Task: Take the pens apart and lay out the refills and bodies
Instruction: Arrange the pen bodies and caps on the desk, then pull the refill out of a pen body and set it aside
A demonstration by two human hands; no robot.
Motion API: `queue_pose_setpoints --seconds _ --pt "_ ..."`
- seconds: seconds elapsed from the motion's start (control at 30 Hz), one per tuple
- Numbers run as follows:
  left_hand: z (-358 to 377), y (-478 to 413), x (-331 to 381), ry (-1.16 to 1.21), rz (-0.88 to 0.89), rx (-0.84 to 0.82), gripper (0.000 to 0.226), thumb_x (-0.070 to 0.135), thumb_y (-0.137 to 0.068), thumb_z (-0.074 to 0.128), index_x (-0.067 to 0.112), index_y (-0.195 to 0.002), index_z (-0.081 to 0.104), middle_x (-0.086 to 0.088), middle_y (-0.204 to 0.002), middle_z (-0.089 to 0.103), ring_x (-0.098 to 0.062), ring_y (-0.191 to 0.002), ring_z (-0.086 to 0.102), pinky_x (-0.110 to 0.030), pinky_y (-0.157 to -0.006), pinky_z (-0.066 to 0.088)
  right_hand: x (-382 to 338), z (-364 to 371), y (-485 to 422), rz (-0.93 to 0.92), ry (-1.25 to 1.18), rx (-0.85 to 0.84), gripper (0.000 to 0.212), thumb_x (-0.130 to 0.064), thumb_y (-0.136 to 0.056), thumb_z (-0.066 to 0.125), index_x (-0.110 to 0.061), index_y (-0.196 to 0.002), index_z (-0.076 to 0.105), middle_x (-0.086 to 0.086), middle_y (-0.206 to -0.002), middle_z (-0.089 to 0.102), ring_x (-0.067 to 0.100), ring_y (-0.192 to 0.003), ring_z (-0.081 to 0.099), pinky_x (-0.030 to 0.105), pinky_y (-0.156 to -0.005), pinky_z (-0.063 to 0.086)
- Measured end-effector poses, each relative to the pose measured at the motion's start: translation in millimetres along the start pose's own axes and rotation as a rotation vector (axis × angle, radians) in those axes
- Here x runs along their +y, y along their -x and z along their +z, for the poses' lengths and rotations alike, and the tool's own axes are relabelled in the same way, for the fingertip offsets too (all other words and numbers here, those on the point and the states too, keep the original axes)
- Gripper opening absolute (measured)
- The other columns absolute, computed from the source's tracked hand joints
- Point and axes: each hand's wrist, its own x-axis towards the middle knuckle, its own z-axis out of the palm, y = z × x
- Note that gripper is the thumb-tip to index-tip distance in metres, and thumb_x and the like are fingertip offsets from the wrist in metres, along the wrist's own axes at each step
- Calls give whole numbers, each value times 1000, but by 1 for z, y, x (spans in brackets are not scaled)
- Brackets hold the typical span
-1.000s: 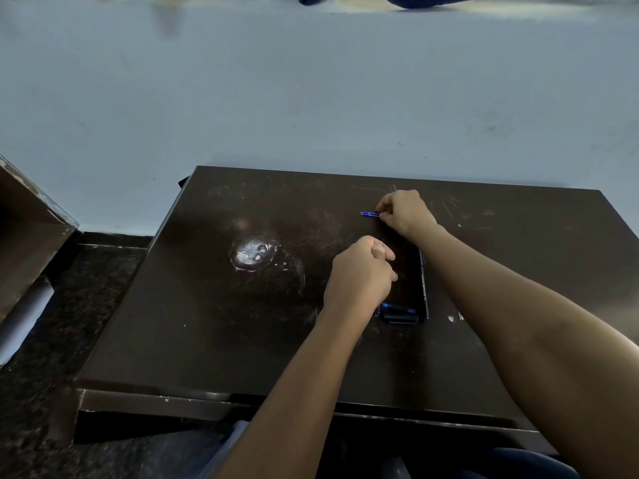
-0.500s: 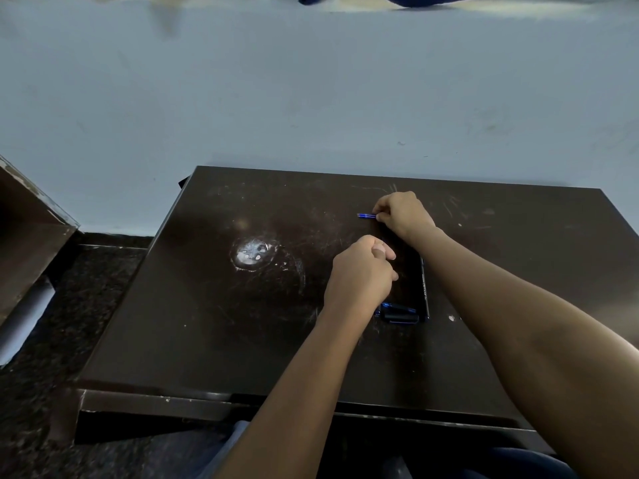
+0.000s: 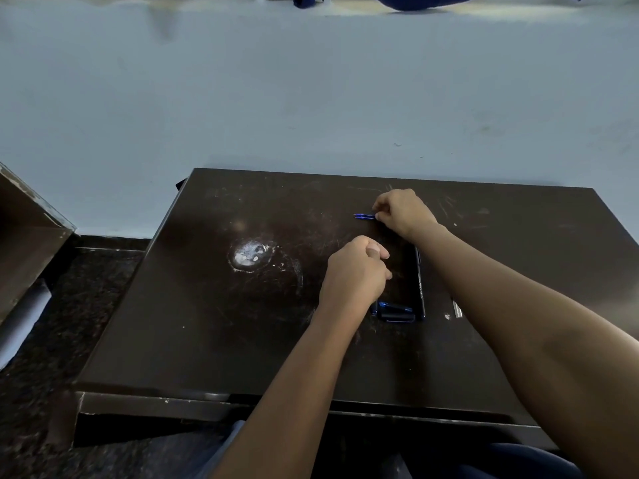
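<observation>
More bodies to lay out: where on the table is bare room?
Free: the table left of the white scuff, the front strip, and the far right corner. Crowded: around the left hand and right hand, with blue refills, black pen body, blue pieces.

Pale print runs along the black pen body (image 3: 419,286), just right of the left hand (image 3: 356,271); too small to read.

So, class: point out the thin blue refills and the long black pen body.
Thin blue refills (image 3: 363,216): head view, the exposed tips.
Long black pen body (image 3: 419,288): head view, the printed middle.
</observation>
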Motion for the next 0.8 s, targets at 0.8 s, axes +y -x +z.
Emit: queue_pose_setpoints --seconds 0.8 --pt "1 3 -2 -65 19 44 33 16 -101 34 16 -120 61 -2 -113 67 -6 -82 57 -15 -64 42 44 -23 112 733 -154 -81 13 -9 -78 64 -5 -72 53 13 -77 64 32 -77 70 40 -78 58"
